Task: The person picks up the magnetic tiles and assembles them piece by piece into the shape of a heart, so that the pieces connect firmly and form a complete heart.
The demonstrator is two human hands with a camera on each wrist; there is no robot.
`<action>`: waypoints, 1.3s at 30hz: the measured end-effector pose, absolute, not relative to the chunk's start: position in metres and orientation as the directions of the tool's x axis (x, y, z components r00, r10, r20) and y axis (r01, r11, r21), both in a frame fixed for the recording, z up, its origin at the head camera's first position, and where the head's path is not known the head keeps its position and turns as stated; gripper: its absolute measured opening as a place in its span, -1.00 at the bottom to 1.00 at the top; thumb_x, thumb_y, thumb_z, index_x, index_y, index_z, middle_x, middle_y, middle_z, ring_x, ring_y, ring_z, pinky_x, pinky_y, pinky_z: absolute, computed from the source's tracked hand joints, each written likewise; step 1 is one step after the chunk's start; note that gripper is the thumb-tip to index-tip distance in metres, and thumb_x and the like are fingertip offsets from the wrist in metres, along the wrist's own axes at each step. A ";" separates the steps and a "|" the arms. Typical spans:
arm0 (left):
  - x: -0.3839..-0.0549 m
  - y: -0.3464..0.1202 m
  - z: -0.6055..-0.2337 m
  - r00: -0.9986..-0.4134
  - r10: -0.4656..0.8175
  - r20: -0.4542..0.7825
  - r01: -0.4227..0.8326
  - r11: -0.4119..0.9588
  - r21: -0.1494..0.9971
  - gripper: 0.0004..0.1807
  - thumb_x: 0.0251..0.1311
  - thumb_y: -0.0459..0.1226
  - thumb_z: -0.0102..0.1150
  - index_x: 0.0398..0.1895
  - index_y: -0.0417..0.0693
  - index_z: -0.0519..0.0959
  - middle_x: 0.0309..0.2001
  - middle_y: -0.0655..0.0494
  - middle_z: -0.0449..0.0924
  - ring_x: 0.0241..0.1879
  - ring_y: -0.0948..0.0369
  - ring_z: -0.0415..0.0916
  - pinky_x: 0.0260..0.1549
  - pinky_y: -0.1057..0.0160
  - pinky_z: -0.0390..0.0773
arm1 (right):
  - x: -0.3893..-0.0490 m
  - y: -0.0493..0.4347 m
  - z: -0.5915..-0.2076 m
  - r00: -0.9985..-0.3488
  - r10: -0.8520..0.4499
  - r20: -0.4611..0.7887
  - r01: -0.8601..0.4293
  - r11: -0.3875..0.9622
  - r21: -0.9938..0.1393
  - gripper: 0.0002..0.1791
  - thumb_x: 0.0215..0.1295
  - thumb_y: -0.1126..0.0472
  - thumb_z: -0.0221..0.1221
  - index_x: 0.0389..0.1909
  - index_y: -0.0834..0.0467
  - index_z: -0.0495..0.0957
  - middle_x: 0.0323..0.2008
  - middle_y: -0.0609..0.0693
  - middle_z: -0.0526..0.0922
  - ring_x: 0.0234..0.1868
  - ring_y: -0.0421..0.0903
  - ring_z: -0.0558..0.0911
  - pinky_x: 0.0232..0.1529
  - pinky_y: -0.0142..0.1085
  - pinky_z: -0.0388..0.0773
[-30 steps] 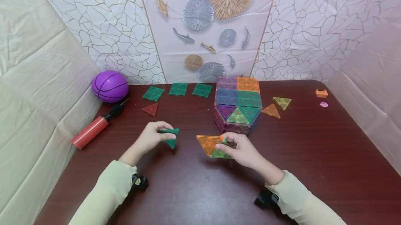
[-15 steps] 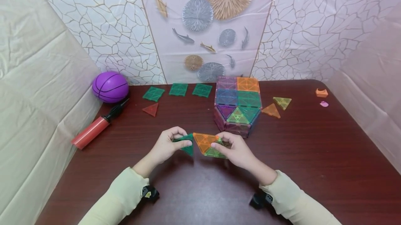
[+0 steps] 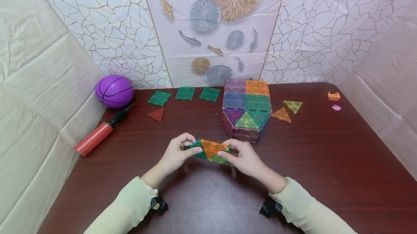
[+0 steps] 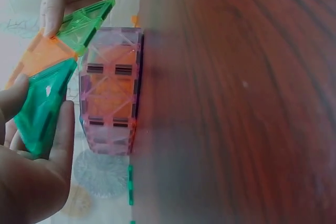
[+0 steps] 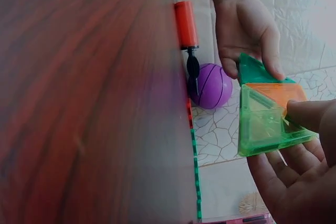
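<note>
Above the table, my left hand [image 3: 176, 154] pinches a green triangular magnetic tile [image 4: 46, 103] between thumb and fingers. My right hand [image 3: 243, 156] grips a joined pair of tiles, an orange triangle [image 3: 212, 148] and a light green triangle [image 5: 262, 124]. The dark green tile's edge meets the orange tile's slanted edge, so the pieces form one row between both hands. Behind the right hand stands a many-coloured box of magnetic tiles [image 3: 246, 118], with square and triangular tiles across its top.
Green square tiles [image 3: 185, 93] and a red triangle [image 3: 156, 114] lie at the back left. An orange triangle [image 3: 282, 115] and a yellow triangle [image 3: 293, 106] lie right of the box. A purple ball [image 3: 114, 91] and a red hand pump [image 3: 95, 138] sit at the left edge.
My left hand has moved right, bringing the dark green triangle against the orange tile. The right hand has shifted slightly left, and the joined tiles now tilt down to the right.
</note>
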State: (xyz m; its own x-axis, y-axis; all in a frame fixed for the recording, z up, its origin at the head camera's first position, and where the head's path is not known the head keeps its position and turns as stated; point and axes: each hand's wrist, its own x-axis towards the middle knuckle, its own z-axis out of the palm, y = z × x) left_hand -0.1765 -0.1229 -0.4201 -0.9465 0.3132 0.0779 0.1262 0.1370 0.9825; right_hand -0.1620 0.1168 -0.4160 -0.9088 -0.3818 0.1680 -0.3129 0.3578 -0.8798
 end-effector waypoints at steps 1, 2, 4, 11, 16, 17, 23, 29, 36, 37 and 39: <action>-0.176 -0.124 -0.421 -0.946 0.316 0.072 0.133 0.174 0.976 -0.77 0.10 -0.38 0.35 -0.23 -0.27 0.51 -0.34 -0.09 0.70 -0.42 0.29 0.58 -0.38 0.33 0.56 | -0.163 0.117 -0.417 -0.905 -0.388 0.173 -0.324 0.365 -0.873 -0.86 0.25 0.21 0.28 -0.24 0.20 0.61 -0.40 0.01 0.68 -0.56 -0.25 0.50 -0.53 -0.40 0.49; -0.176 -0.124 -0.421 -0.944 0.322 0.069 0.143 0.213 0.966 -0.78 0.10 -0.37 0.36 -0.22 -0.25 0.55 -0.32 -0.10 0.71 -0.39 0.29 0.58 -0.37 0.33 0.57 | -0.164 0.118 -0.418 -0.901 -0.396 0.178 -0.335 0.372 -0.866 -0.86 0.25 0.22 0.28 -0.24 0.20 0.62 -0.39 0.01 0.68 -0.55 -0.25 0.52 -0.52 -0.39 0.51; -0.176 -0.125 -0.422 -0.937 0.342 0.070 0.173 0.282 0.944 -0.79 0.10 -0.34 0.36 -0.20 -0.20 0.62 -0.29 -0.07 0.72 -0.33 0.27 0.60 -0.36 0.35 0.59 | -0.165 0.119 -0.418 -0.894 -0.411 0.176 -0.348 0.391 -0.852 -0.87 0.25 0.22 0.28 -0.24 0.19 0.62 -0.38 0.01 0.68 -0.52 -0.25 0.53 -0.50 -0.38 0.54; -0.173 -0.123 -0.424 -0.901 0.424 0.096 0.283 0.405 0.870 -0.89 0.10 -0.35 0.35 -0.29 -0.12 0.67 -0.32 0.05 0.73 -0.28 0.22 0.63 -0.32 0.34 0.57 | -0.170 0.120 -0.420 -0.885 -0.447 0.126 -0.350 0.464 -0.814 -0.90 0.20 0.19 0.32 -0.31 0.11 0.66 -0.34 -0.09 0.69 -0.31 -0.23 0.57 -0.29 -0.35 0.54; -0.173 -0.122 -0.426 -0.890 0.446 0.098 0.318 0.452 0.833 -0.90 0.08 -0.40 0.35 -0.34 -0.10 0.64 -0.33 0.07 0.73 -0.30 0.28 0.63 -0.35 0.35 0.55 | -0.173 0.119 -0.422 -0.882 -0.464 0.079 -0.330 0.490 -0.806 -0.91 0.17 0.18 0.34 -0.33 0.10 0.67 -0.34 -0.10 0.70 -0.27 -0.19 0.58 -0.23 -0.30 0.53; -0.174 -0.122 -0.427 -0.888 0.449 0.099 0.325 0.460 0.827 -0.90 0.08 -0.40 0.35 -0.34 -0.10 0.63 -0.34 0.06 0.73 -0.32 0.29 0.62 -0.37 0.36 0.54 | -0.173 0.119 -0.423 -0.883 -0.464 0.072 -0.327 0.498 -0.803 -0.90 0.17 0.18 0.34 -0.33 0.09 0.67 -0.34 -0.10 0.70 -0.27 -0.20 0.58 -0.23 -0.31 0.52; -0.174 -0.121 -0.428 -0.886 0.460 0.064 0.309 0.480 0.821 -0.90 0.07 -0.43 0.34 -0.38 -0.12 0.60 -0.35 0.02 0.72 -0.63 0.33 0.47 -0.65 0.36 0.47 | -0.174 0.119 -0.425 -0.884 -0.463 0.056 -0.321 0.517 -0.794 -0.90 0.16 0.18 0.35 -0.33 0.09 0.67 -0.36 -0.10 0.69 -0.36 -0.23 0.53 -0.30 -0.36 0.49; -0.174 -0.121 -0.429 -0.885 0.462 0.059 0.300 0.468 0.831 -0.89 0.06 -0.43 0.34 -0.37 -0.12 0.60 -0.35 0.00 0.72 -0.72 0.32 0.40 -0.69 0.35 0.45 | -0.174 0.119 -0.426 -0.880 -0.472 0.060 -0.327 0.509 -0.796 -0.90 0.16 0.19 0.35 -0.32 0.09 0.67 -0.36 -0.10 0.68 -0.36 -0.23 0.54 -0.31 -0.36 0.49; -0.175 -0.123 -0.432 -0.875 0.482 0.048 0.298 0.457 0.838 -0.87 0.05 -0.40 0.36 -0.33 -0.11 0.62 -0.32 0.03 0.72 -0.63 0.29 0.49 -0.59 0.34 0.51 | -0.174 0.119 -0.425 -0.872 -0.487 0.046 -0.329 0.514 -0.792 -0.84 0.17 0.15 0.35 -0.25 0.09 0.65 -0.31 -0.10 0.69 -0.29 -0.23 0.59 -0.25 -0.34 0.52; -0.176 -0.123 -0.432 -0.873 0.486 0.042 0.293 0.455 0.841 -0.86 0.06 -0.39 0.37 -0.31 -0.10 0.63 -0.30 0.04 0.72 -0.57 0.29 0.53 -0.54 0.34 0.53 | -0.174 0.120 -0.424 -0.871 -0.489 0.042 -0.328 0.515 -0.792 -0.82 0.17 0.14 0.35 -0.24 0.10 0.65 -0.30 -0.09 0.69 -0.28 -0.23 0.59 -0.24 -0.34 0.53; -0.176 -0.125 -0.431 -0.870 0.493 0.028 0.282 0.449 0.848 -0.83 0.07 -0.35 0.38 -0.26 -0.10 0.63 -0.28 0.06 0.72 -0.44 0.29 0.59 -0.41 0.33 0.57 | -0.173 0.121 -0.420 -0.866 -0.499 0.039 -0.331 0.512 -0.792 -0.78 0.17 0.13 0.35 -0.19 0.12 0.63 -0.29 -0.07 0.69 -0.28 -0.21 0.60 -0.25 -0.32 0.55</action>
State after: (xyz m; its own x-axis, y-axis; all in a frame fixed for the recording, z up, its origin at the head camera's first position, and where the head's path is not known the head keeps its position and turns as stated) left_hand -0.1761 -0.1250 -0.4313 -0.8698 0.4927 0.0279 0.2817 0.4493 0.8478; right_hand -0.1731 0.1209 -0.4202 -0.8656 -0.4993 0.0386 -0.3308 0.5124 -0.7925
